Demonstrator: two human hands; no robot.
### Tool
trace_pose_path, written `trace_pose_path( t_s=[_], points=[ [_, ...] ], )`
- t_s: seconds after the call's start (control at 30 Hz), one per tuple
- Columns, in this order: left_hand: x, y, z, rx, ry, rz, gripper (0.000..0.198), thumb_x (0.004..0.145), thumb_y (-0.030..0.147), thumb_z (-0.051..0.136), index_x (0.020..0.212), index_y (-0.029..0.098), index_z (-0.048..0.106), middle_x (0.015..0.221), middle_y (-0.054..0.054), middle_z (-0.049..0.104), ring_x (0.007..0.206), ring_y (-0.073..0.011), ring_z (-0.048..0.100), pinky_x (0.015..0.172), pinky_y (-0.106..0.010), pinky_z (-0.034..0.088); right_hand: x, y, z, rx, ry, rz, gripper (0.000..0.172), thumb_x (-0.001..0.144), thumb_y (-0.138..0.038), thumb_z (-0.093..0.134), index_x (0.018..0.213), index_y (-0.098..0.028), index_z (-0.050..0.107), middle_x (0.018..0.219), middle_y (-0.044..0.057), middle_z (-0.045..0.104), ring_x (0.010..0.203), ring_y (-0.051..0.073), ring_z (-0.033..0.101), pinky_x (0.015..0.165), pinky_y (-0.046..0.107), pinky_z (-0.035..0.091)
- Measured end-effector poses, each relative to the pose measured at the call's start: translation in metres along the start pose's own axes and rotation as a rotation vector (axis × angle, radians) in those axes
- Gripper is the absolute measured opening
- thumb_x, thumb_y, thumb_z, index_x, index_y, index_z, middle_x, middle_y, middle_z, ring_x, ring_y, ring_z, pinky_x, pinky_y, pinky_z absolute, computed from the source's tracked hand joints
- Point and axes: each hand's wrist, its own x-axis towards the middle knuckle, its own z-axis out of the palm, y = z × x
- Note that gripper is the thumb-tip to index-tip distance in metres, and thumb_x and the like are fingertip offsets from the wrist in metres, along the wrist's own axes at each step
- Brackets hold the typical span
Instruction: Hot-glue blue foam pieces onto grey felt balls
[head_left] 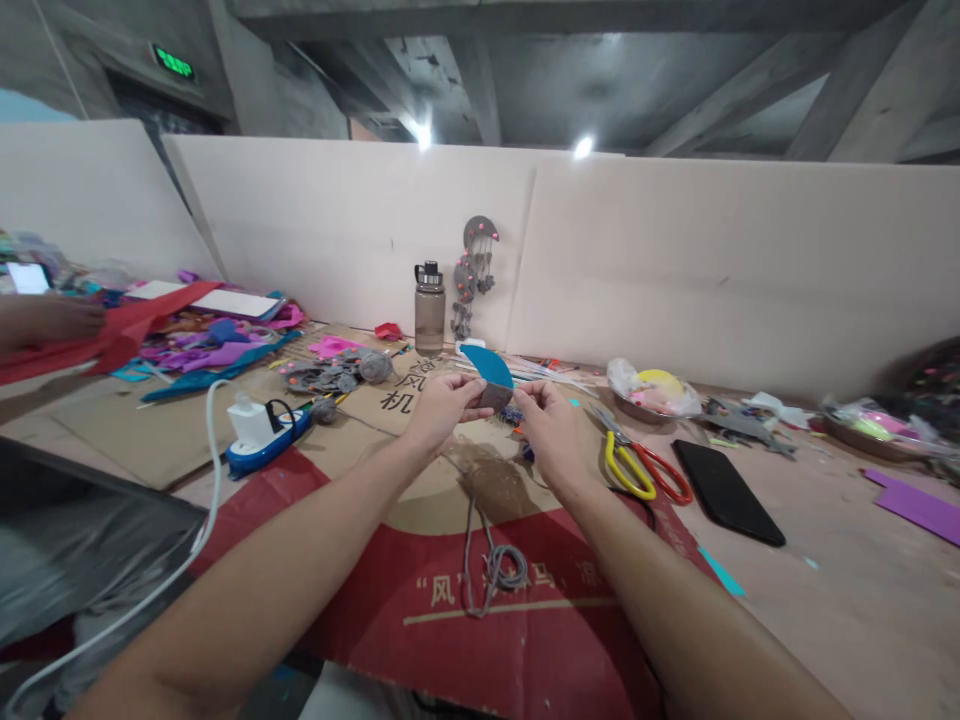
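My left hand [444, 405] and my right hand [553, 428] meet above the cardboard sheet [480, 600], both pinching a small craft piece: a blue crescent-shaped foam cutout [487, 364] with a brownish part [495, 397] below it. Their fingers are closed on the piece from either side. A grey cord [495, 565] hangs from near my hands and coils on the cardboard in front of me.
Yellow and red scissors [643, 470] and a black phone [726, 492] lie right of my hands. A water bottle [430, 308] and a grey hanging ornament [472, 270] stand at the back wall. A white charger on a blue power strip [259, 432] is left; another person's hand [52, 320] holds red material far left.
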Motion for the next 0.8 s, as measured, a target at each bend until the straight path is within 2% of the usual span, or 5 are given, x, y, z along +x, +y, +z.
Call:
trace_pose_path(
  t_s=[0.13,0.37,0.47,0.63,0.8],
  points=[
    [0.000,0.001,0.000,-0.008,-0.011,0.003,0.005,0.077,0.015,0.061,0.075,0.010,0.060,0.076,-0.007,0.068,0.065,-0.0123,0.065,0.060,-0.024,0.057,0.001,0.000,0.000,0.098,-0.050,0.056,0.024,0.072,-0.042,0.058,0.080,-0.019,0.057,0.056,-0.006,0.045,0.046,0.008,0.035,0.044,0.021,0.032],
    [0.002,-0.002,-0.005,0.012,-0.081,0.057,0.017,0.071,0.024,0.070,0.075,0.010,0.062,0.076,-0.005,0.066,0.064,-0.0108,0.063,0.065,-0.028,0.058,-0.001,-0.013,-0.004,0.350,-0.129,0.208,0.029,0.062,-0.041,0.068,0.076,-0.018,0.056,0.049,-0.010,0.037,0.039,0.004,0.021,0.037,0.019,0.014],
    [0.004,-0.003,-0.008,0.002,-0.135,0.059,0.020,0.069,0.027,0.072,0.077,0.010,0.064,0.074,-0.005,0.066,0.064,-0.0111,0.063,0.064,-0.026,0.057,-0.003,-0.018,-0.007,0.452,-0.156,0.241,0.031,0.058,-0.038,0.072,0.072,-0.018,0.054,0.049,-0.011,0.034,0.039,0.003,0.020,0.036,0.018,0.012],
    [0.006,0.001,-0.012,-0.030,-0.247,0.010,0.025,0.067,0.030,0.073,0.081,0.011,0.066,0.083,-0.008,0.070,0.068,-0.0134,0.065,0.062,-0.024,0.055,-0.003,-0.018,-0.009,0.597,-0.247,0.293,0.033,0.055,-0.033,0.077,0.070,-0.017,0.052,0.050,-0.011,0.033,0.042,0.002,0.018,0.037,0.017,0.010],
    [0.006,0.003,-0.013,-0.065,-0.256,-0.041,0.027,0.063,0.028,0.076,0.080,0.010,0.065,0.083,-0.010,0.071,0.068,-0.0147,0.066,0.064,-0.026,0.056,-0.002,-0.014,-0.010,0.705,-0.337,0.351,0.036,0.054,-0.030,0.079,0.071,-0.018,0.049,0.052,-0.010,0.031,0.044,0.002,0.019,0.038,0.017,0.008]
  ],
)
